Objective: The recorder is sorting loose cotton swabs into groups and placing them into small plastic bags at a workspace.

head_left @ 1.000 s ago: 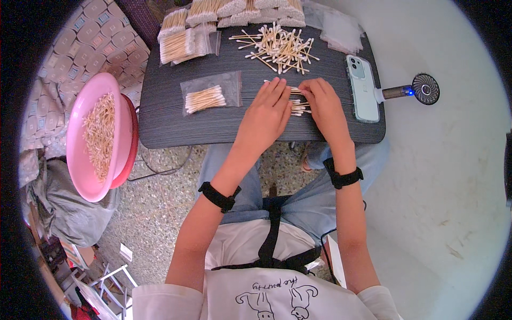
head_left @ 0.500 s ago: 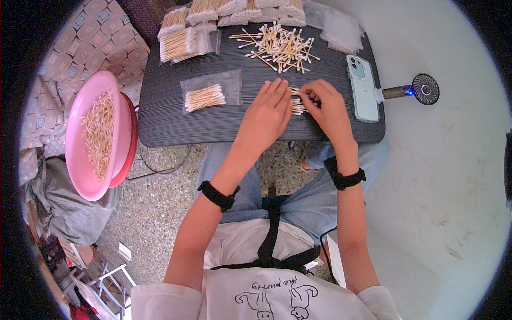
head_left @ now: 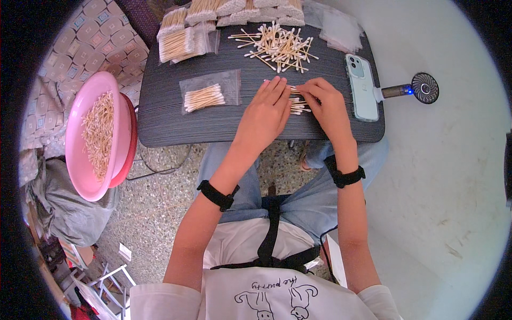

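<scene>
Both hands are on the dark table (head_left: pixel 176 122), working a small bunch of cotton swabs (head_left: pixel 297 104) that lies between them near the table's front edge. The left hand (head_left: pixel 265 109) lies flat, fingers stretched out and pressing beside the bunch. The right hand (head_left: pixel 325 104) curls its fingers onto the swabs, pinching at them. A loose heap of swabs (head_left: pixel 280 45) sits just beyond, a filled clear bag (head_left: pixel 208 96) to the left, a phone (head_left: pixel 361 88) to the right.
</scene>
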A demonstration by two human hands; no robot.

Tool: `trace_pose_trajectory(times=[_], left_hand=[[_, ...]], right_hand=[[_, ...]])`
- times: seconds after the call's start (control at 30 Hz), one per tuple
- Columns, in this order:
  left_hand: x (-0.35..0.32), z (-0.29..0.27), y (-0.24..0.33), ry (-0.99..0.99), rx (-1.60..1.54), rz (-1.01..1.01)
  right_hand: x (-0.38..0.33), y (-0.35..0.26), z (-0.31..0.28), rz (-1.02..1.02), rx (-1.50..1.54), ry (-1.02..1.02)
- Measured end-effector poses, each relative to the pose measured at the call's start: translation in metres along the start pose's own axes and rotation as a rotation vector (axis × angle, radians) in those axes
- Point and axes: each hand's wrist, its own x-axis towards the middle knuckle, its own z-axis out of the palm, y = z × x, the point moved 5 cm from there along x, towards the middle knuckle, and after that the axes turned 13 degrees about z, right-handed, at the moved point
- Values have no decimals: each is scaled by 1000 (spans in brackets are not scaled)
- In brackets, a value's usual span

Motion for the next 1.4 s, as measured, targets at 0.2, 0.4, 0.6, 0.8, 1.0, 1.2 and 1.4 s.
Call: trace_pose_trajectory(times=[0.2, 0.4, 0.6, 0.8, 1.0, 1.2, 1.4], left_hand=[[2, 0, 1, -25, 25, 35], [2, -1, 1, -11, 25, 30], [2, 0, 2, -10, 44, 21], [0, 1, 2, -58, 99, 56], [1, 2, 1, -56, 104, 18], [2, 0, -1, -16, 63, -3], [-1, 2, -5, 3, 39, -50]], right_hand=[[-3, 0, -1, 5, 51, 20], [-7, 2, 2, 4, -14, 11], [-19, 7, 2, 89, 52, 74], [-34, -3, 20, -58, -264, 2], [-32, -4, 21, -27, -405, 52], [-33, 1, 17, 13, -362, 39], [-30, 4, 28, 80, -235, -16]])
